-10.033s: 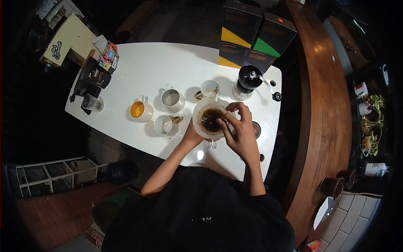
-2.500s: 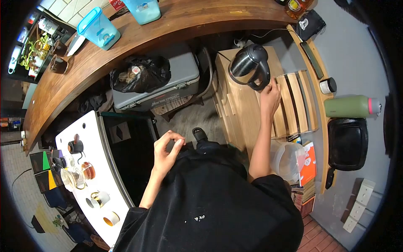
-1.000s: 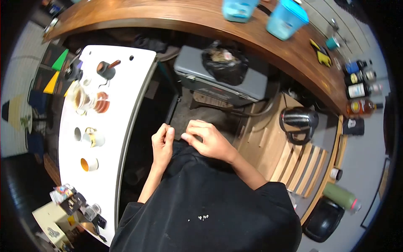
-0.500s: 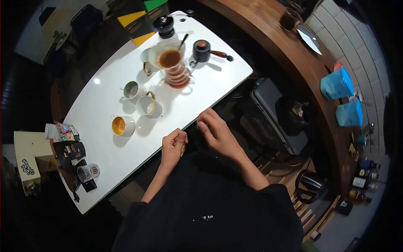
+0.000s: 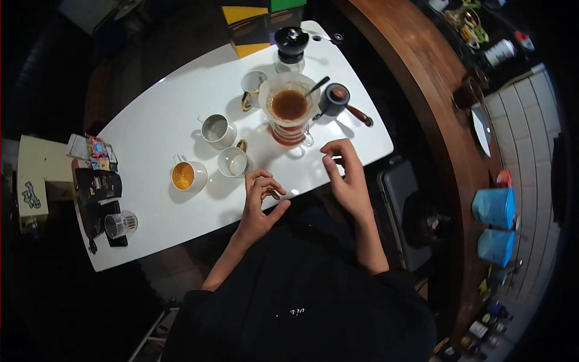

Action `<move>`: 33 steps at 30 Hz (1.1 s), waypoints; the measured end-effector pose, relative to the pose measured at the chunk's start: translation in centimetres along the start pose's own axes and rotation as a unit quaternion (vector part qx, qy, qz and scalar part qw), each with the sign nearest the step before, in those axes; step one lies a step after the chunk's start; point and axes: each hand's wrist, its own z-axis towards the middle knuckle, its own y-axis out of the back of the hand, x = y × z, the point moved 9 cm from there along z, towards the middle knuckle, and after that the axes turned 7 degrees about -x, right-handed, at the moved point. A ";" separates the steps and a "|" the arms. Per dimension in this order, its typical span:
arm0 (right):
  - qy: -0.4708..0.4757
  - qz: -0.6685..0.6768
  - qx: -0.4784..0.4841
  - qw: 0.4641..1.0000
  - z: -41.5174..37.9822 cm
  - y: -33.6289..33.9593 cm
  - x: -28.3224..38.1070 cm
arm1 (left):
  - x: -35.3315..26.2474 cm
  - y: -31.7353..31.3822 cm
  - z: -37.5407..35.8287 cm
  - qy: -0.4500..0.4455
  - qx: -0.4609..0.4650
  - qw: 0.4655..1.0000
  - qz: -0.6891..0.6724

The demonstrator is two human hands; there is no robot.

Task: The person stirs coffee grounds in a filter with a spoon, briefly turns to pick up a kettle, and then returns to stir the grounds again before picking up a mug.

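My left hand (image 5: 261, 205) is over the near table edge, fingers loosely spread, holding nothing. It is nearest the white mug (image 5: 232, 164) with a gold handle. My right hand (image 5: 348, 181) hovers at the edge further right, empty, thumb and fingers apart. Beyond it stands a glass coffee server (image 5: 287, 136), with a filter-lined dripper (image 5: 265, 96) full of brown coffee on top. A dark spoon (image 5: 318, 85) leans in the dripper. To the right sits a dark round pot (image 5: 333, 100) with a wooden handle. A grey mug (image 5: 218, 133) and an orange-lined mug (image 5: 196, 177) stand left.
A hand coffee grinder (image 5: 291, 43) and another mug (image 5: 253, 81) are at the back of the white table (image 5: 157, 133). A clear glass (image 5: 121, 224) and packets (image 5: 99, 154) lie at the left end. A wooden counter (image 5: 443, 120) curves along the right.
The camera view has turned, so the table items sit further right. Both hands have moved apart; the left has uncurled from a loose fist, and the right is closer to the server.
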 end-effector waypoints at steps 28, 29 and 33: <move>0.099 -0.079 0.188 0.974 16.4 -0.9 -2.8 | 7.0 -3.4 9.8 -0.005 -0.339 0.891 0.302; 0.114 -0.079 0.195 0.971 16.3 -0.9 -2.7 | 7.7 -3.2 9.6 0.007 -0.340 0.891 0.301; 0.146 -0.009 0.217 0.965 15.4 -1.1 -1.3 | 9.7 -2.8 10.0 0.086 -0.331 0.921 0.184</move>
